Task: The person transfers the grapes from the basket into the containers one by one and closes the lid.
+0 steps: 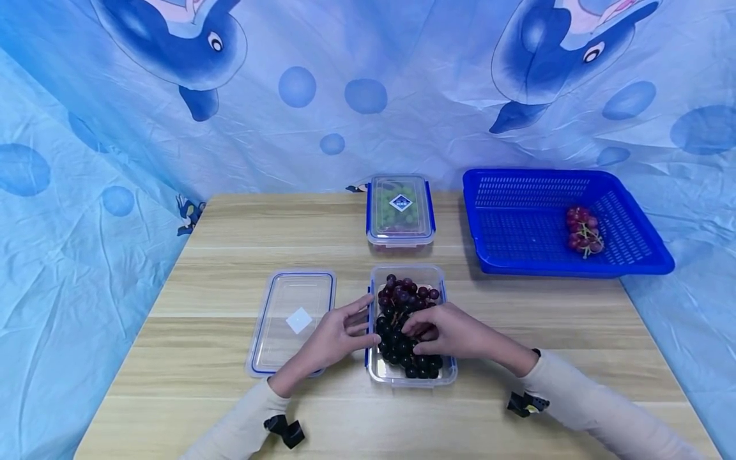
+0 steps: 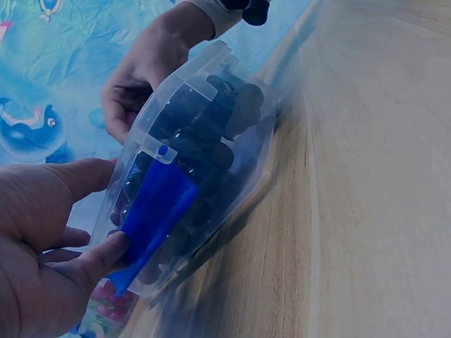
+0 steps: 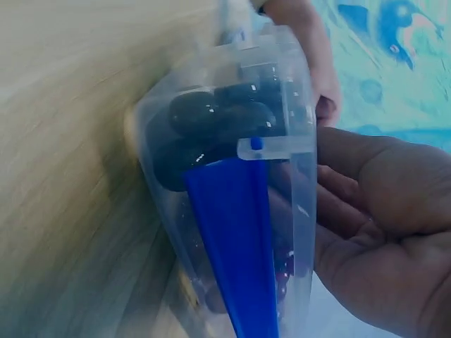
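A clear container (image 1: 409,383) stands uncovered on the wooden tabletop (image 1: 201,358), between the person's two hands, with purple-red grapes (image 1: 405,291) in its far part and black grapes (image 1: 397,348) in its middle and near part. The left hand (image 1: 338,335) is spread, its fingers fairly straight and apart, touching the container's left side at the rim and, in the left wrist view, the blue latch (image 2: 158,211). The right hand (image 1: 451,331) reaches over the right rim with its fingers bent down among the black grapes, a gap showing between thumb and forefinger; whether it pinches any grape cannot be told. Left of the container lies a clear lid (image 1: 270,338) with a blue edge line and a white label (image 1: 299,321), partly under the left forearm. Beyond the container stands a second container (image 1: 400,239), lidded, green grapes (image 1: 391,214) showing through. At the far right, a blue basket (image 1: 517,230) holds a bunch of red grapes (image 1: 582,230). Dolphin-printed blue cloth (image 1: 425,38) hangs behind.
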`<action>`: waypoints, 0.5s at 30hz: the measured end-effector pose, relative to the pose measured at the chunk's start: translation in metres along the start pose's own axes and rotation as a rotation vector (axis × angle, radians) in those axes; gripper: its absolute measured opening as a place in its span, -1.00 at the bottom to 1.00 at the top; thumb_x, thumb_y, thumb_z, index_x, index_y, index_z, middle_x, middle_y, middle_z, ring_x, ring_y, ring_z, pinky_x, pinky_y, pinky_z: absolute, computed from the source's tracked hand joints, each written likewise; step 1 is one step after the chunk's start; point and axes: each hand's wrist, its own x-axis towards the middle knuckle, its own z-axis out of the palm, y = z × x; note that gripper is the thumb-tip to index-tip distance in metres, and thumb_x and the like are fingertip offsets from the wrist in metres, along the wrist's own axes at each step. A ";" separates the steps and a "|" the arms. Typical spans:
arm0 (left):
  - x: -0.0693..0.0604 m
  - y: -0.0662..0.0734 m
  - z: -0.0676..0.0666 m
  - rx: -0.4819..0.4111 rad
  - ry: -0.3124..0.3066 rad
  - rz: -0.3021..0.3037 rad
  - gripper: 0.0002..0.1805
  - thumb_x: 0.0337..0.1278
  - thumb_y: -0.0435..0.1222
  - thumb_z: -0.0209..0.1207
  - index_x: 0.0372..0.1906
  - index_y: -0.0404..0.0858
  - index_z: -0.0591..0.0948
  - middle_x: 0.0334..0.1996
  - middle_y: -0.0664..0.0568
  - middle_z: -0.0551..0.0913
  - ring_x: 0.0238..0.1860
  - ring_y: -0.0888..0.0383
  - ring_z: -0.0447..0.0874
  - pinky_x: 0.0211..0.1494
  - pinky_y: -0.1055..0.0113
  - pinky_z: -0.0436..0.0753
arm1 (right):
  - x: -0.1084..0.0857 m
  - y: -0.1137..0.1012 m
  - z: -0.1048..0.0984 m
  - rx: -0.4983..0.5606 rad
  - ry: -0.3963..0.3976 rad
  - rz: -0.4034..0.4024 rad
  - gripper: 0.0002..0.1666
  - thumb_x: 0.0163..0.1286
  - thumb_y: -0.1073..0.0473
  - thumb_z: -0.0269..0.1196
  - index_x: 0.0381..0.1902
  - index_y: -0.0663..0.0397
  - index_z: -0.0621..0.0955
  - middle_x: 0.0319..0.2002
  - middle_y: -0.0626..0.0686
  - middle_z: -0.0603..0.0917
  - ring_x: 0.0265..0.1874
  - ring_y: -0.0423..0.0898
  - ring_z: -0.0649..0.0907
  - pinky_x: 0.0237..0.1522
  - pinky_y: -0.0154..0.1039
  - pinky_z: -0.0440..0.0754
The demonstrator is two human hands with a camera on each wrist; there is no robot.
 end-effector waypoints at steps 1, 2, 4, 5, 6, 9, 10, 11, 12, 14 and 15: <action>0.000 0.000 0.000 0.007 0.000 -0.002 -0.10 0.18 -0.29 0.44 0.56 -0.29 0.25 0.50 -0.28 0.29 0.26 -0.21 0.59 0.20 0.26 0.67 | 0.001 -0.001 0.001 -0.018 0.010 0.004 -0.67 0.25 0.24 0.49 -0.01 0.01 0.73 -0.09 -0.05 0.78 -0.10 -0.13 0.77 -0.05 -0.33 0.77; 0.000 0.000 -0.001 0.014 -0.001 -0.003 -0.10 0.18 -0.28 0.44 0.56 -0.29 0.25 0.50 -0.28 0.30 0.27 -0.21 0.59 0.21 0.26 0.67 | 0.002 -0.001 0.002 -0.040 0.018 0.004 -0.67 0.26 0.22 0.49 -0.01 0.00 0.72 -0.09 -0.04 0.78 -0.10 -0.11 0.77 -0.04 -0.32 0.76; 0.001 0.001 -0.002 0.023 0.001 -0.003 -0.10 0.19 -0.27 0.44 0.56 -0.29 0.25 0.48 -0.31 0.32 0.27 -0.23 0.58 0.22 0.25 0.66 | 0.003 -0.002 0.004 -0.071 0.019 0.017 -0.66 0.28 0.20 0.48 0.02 -0.01 0.72 -0.08 -0.03 0.78 -0.10 -0.11 0.76 -0.03 -0.31 0.76; 0.001 0.001 -0.003 0.028 0.003 -0.003 -0.10 0.19 -0.26 0.44 0.56 -0.29 0.25 0.47 -0.33 0.33 0.27 -0.23 0.58 0.22 0.25 0.66 | 0.003 -0.002 0.004 -0.084 0.017 0.018 -0.66 0.29 0.19 0.47 0.03 -0.01 0.72 -0.06 -0.02 0.78 -0.10 -0.12 0.76 -0.04 -0.31 0.76; 0.001 0.002 -0.004 0.032 0.005 -0.003 -0.10 0.19 -0.26 0.44 0.56 -0.29 0.25 0.46 -0.34 0.34 0.28 -0.24 0.58 0.22 0.24 0.66 | 0.003 -0.002 0.004 -0.094 0.009 0.020 -0.66 0.31 0.18 0.45 0.05 0.00 0.71 -0.05 -0.02 0.78 -0.10 -0.14 0.75 -0.04 -0.31 0.75; 0.001 0.002 -0.004 0.025 -0.002 -0.003 -0.10 0.20 -0.26 0.43 0.56 -0.29 0.25 0.48 -0.33 0.32 0.29 -0.25 0.56 0.24 0.24 0.65 | 0.002 -0.001 0.002 -0.058 -0.023 0.025 -0.66 0.36 0.16 0.42 0.08 0.04 0.71 -0.04 -0.01 0.77 -0.15 -0.21 0.75 -0.09 -0.36 0.75; 0.001 0.001 -0.004 0.020 -0.004 -0.003 -0.10 0.20 -0.27 0.43 0.57 -0.29 0.24 0.48 -0.33 0.31 0.29 -0.25 0.56 0.24 0.24 0.65 | 0.001 -0.001 0.001 -0.030 -0.029 0.024 -0.67 0.37 0.15 0.42 0.07 0.05 0.71 -0.06 -0.02 0.78 -0.16 -0.24 0.74 -0.10 -0.38 0.75; 0.001 0.001 -0.004 0.017 -0.005 -0.004 -0.10 0.21 -0.27 0.43 0.57 -0.29 0.24 0.48 -0.33 0.31 0.30 -0.25 0.55 0.24 0.25 0.65 | 0.000 -0.001 0.000 -0.002 -0.034 0.022 -0.66 0.38 0.12 0.41 0.08 0.05 0.71 -0.06 -0.04 0.77 -0.17 -0.27 0.74 -0.12 -0.40 0.75; 0.001 0.000 -0.004 0.014 -0.007 -0.003 -0.10 0.21 -0.27 0.43 0.57 -0.29 0.24 0.49 -0.33 0.30 0.30 -0.25 0.55 0.24 0.25 0.65 | 0.000 -0.001 -0.001 0.018 -0.041 0.028 -0.64 0.38 0.08 0.42 0.09 0.04 0.71 -0.07 -0.06 0.77 -0.20 -0.29 0.74 -0.14 -0.41 0.75; 0.001 0.000 -0.003 0.010 -0.006 -0.003 -0.10 0.21 -0.28 0.43 0.57 -0.30 0.23 0.49 -0.33 0.29 0.31 -0.25 0.54 0.24 0.26 0.65 | -0.001 -0.001 -0.001 0.027 -0.063 0.007 -0.61 0.38 0.03 0.41 0.11 0.01 0.71 -0.07 -0.10 0.77 -0.29 -0.33 0.72 -0.20 -0.42 0.75; 0.001 0.000 -0.003 0.009 -0.003 -0.002 -0.10 0.21 -0.28 0.43 0.57 -0.30 0.24 0.48 -0.34 0.30 0.30 -0.25 0.54 0.23 0.27 0.65 | -0.001 -0.002 -0.001 0.008 -0.079 -0.011 -0.59 0.38 0.01 0.41 0.14 -0.02 0.71 -0.07 -0.13 0.76 -0.35 -0.35 0.69 -0.24 -0.42 0.73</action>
